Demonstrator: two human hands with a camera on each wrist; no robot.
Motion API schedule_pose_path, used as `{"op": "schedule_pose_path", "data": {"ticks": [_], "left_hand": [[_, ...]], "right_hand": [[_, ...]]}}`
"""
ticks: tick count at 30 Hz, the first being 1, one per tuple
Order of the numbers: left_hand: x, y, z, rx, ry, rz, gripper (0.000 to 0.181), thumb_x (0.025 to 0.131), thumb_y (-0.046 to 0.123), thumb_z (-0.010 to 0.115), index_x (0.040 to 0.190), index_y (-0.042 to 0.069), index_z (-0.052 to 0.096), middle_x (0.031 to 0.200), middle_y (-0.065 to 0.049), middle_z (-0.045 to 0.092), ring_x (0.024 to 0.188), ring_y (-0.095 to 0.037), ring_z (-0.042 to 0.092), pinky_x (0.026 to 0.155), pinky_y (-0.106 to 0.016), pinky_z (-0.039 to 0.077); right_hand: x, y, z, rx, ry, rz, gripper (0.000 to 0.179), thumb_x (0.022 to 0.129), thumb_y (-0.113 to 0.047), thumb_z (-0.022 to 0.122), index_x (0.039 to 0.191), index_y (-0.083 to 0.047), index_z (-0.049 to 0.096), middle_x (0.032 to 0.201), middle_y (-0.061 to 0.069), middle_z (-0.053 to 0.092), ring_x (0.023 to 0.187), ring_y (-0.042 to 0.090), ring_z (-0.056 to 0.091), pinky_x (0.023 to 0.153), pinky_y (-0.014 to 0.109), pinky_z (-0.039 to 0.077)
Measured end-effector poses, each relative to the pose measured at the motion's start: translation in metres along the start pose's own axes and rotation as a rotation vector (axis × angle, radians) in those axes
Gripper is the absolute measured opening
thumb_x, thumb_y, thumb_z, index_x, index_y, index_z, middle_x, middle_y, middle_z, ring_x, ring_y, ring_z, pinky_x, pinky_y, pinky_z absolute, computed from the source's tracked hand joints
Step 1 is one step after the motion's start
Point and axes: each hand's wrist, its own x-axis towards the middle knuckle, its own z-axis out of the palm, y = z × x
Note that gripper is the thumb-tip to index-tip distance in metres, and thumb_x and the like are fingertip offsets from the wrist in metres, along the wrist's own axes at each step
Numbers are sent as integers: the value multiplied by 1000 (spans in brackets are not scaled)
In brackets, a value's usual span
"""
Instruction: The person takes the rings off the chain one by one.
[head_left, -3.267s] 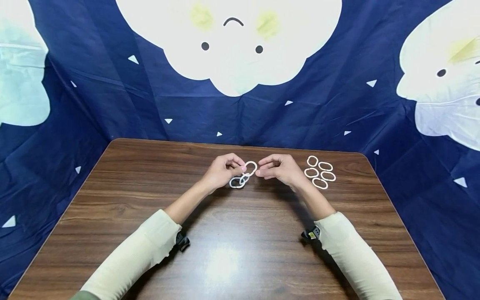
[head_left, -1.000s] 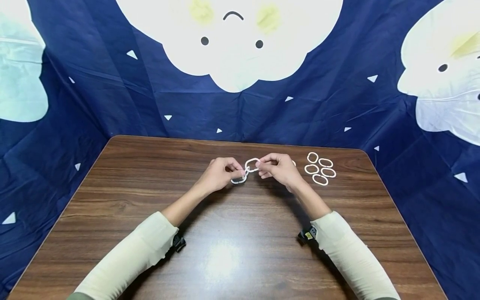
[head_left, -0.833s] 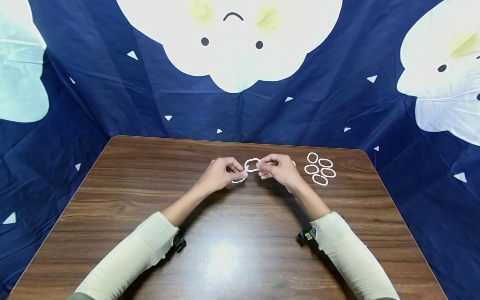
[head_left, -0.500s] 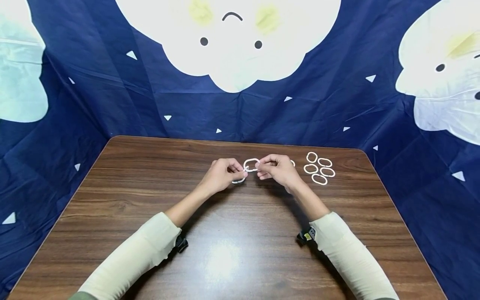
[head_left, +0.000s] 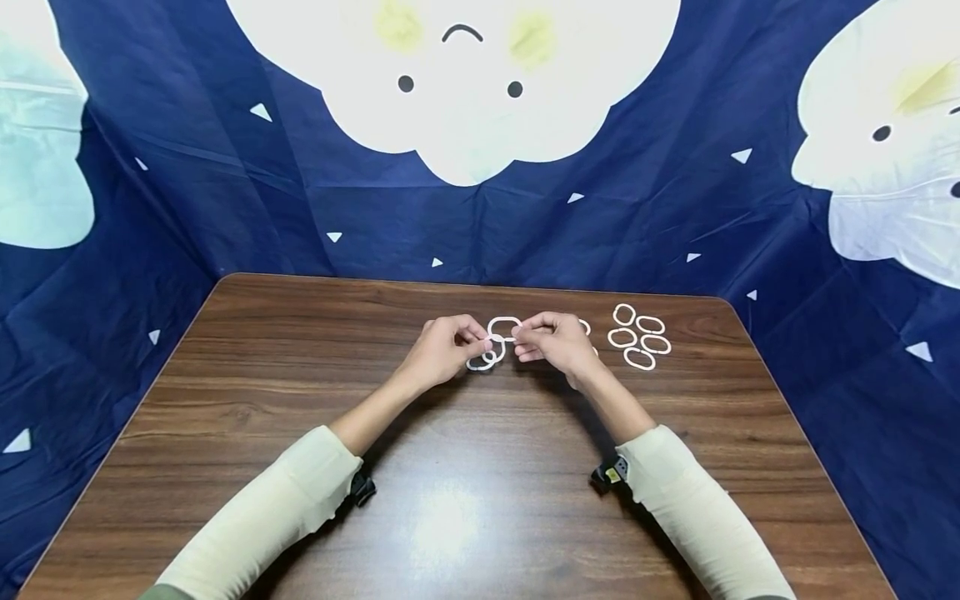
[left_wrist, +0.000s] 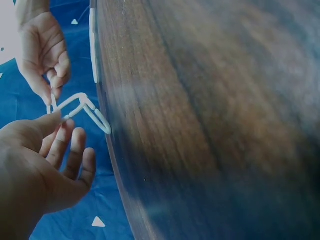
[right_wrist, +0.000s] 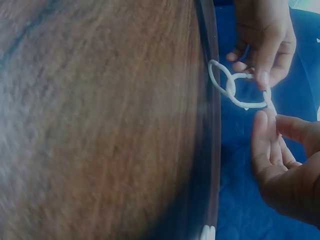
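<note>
A short chain of white oval links hangs between the two hands over the far middle of the table. The left hand (head_left: pixel 450 346) pinches the middle link (right_wrist: pixel 247 105) between thumb and forefinger. At the upper link (head_left: pixel 505 318), the right hand (head_left: pixel 557 340) pinches the right end with thumb and fingertips. The lower link (right_wrist: pixel 212 77) dangles from the middle one, close over the table. In the left wrist view the upper link is seen edge-on, running from the right fingertips to the left thumb, which hides part of the joint.
Several loose white links (head_left: pixel 622 346) lie in a group on the brown wooden table (head_left: pixel 480 450), right of the right hand. More link edges (head_left: pixel 586 326) show behind that hand. A blue curtain (head_left: pixel 480 233) with white clouds stands behind the table.
Earlier the left hand held the upper link with the right fingers apart from it; now the right hand pinches it and the left grips the middle link. Lately the lower links have swung rightward into view.
</note>
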Motion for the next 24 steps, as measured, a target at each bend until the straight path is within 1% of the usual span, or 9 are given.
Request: {"op": "schedule_pose_path", "data": {"ticks": [5, 8, 11, 16, 24], "left_hand": [[-1, 1, 0, 2, 11, 15, 8, 103, 21, 85, 106, 14, 83, 98, -2, 85, 84, -14, 70, 80, -32, 54], [-1, 1, -1, 12, 16, 29, 10, 103, 22, 85, 106, 13, 83, 98, -1, 85, 84, -12, 70, 80, -30, 55], [-1, 2, 0, 21, 18, 34, 10, 103, 23, 85, 106, 13, 82, 98, -1, 85, 80, -11, 69, 77, -29, 55], [-1, 2, 0, 32, 20, 33, 9, 103, 21, 85, 105, 13, 82, 97, 0, 85, 74, -10, 67, 74, -29, 55], [0, 3, -1, 57, 27, 31, 6, 100, 21, 85, 101, 15, 83, 95, 2, 85, 78, -8, 68, 78, -29, 55]], "right_hand": [[2, 5, 4, 57, 22, 37, 14, 103, 3, 76, 114, 10, 71, 92, 15, 82, 68, 10, 77, 70, 26, 68], [4, 7, 6, 79, 30, 52, 14, 103, 3, 77, 114, 9, 70, 89, 13, 82, 67, 10, 77, 68, 25, 68], [4, 8, 8, 88, 39, 63, 15, 103, 2, 77, 114, 10, 70, 84, 8, 80, 66, 10, 76, 68, 25, 67], [5, 9, 12, 105, 54, 75, 14, 103, 3, 75, 114, 11, 70, 81, 7, 79, 65, 10, 75, 67, 25, 67], [5, 12, 19, 116, 92, 81, 15, 103, 3, 74, 114, 13, 72, 77, 6, 77, 61, 8, 75, 65, 23, 66]]}}
